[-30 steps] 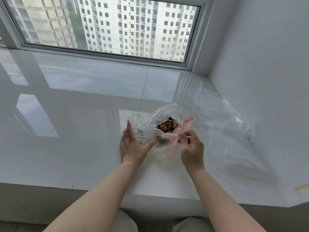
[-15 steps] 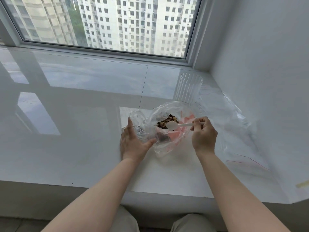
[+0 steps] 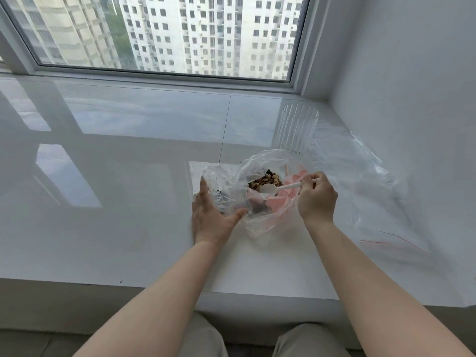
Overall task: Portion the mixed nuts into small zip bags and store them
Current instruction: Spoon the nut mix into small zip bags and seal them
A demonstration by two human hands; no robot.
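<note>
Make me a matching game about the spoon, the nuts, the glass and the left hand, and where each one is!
Things:
1. spoon
2. nuts
3. glass
4. left hand

Places:
A. standing behind the plastic bag, near the wall
B. resting against the bag's left side
C. piled inside the bag
D. held by the right hand, bowl over the nuts

Pairs: 1-D, 2-C, 3-A, 4-B

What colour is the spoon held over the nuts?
White: the spoon, gripped by the right hand, shows best in the head view, the only one.
</note>
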